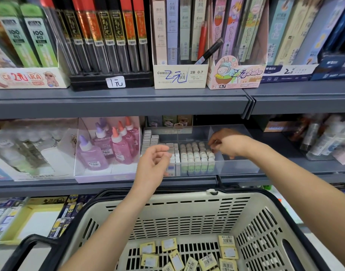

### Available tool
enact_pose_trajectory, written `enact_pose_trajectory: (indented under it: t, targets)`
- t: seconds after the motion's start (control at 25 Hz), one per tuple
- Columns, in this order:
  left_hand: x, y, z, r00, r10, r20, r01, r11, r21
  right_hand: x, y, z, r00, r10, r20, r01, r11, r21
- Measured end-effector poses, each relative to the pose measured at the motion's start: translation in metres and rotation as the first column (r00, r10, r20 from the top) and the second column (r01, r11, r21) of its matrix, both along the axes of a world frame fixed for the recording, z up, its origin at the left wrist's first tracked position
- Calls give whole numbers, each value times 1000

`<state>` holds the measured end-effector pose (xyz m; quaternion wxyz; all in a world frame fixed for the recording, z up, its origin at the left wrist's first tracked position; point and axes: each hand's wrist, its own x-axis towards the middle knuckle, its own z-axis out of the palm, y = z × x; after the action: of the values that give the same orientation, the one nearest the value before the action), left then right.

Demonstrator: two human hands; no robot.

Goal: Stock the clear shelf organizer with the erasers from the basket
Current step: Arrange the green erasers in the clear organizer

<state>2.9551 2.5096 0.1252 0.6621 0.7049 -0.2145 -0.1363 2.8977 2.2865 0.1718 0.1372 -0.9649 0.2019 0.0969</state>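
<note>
Right hand (pixel 229 142) curled over clear organizer (pixel 236 167), grip unclear, left hand (pixel 154 165) relaxed, empty, flat yellow erasers (pixel 169 244) in slotted basket (pixel 177 212)

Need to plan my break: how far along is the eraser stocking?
Partly done: rows of erasers already stand in the left and middle of the clear organizer. The right hand is at the rows' right end; whether it holds one is unclear. The left hand hovers empty. About a dozen yellow erasers wait in the basket.
</note>
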Motion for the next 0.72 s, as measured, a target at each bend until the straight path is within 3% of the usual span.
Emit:
enact_pose_trajectory:
  t: [0.24, 0.36, 0.48, 0.56, 0.72]
  targets:
    - [5, 14, -4, 995, 50, 89, -48, 999, -20, 21, 10, -8, 977, -203, 61, 207, 977, -56]
    - [9, 23, -11, 970, 142, 196, -144, 990, -4, 29, 14, -14, 961, -275, -38, 278, 952, 126]
    - [15, 31, -18, 954, 184, 237, -193, 981, 13, 30, 12, -12, 915, -386, -122, 402, 829, 390]
    - [20, 34, -23, 949, 195, 249, -210, 977, 35, 32, 11, -9, 896, -413, -166, 442, 779, 446]
    - [28, 38, -34, 951, 216, 220, -242, 965, 99, 34, 11, -9, 887, -421, -189, 459, 768, 446]
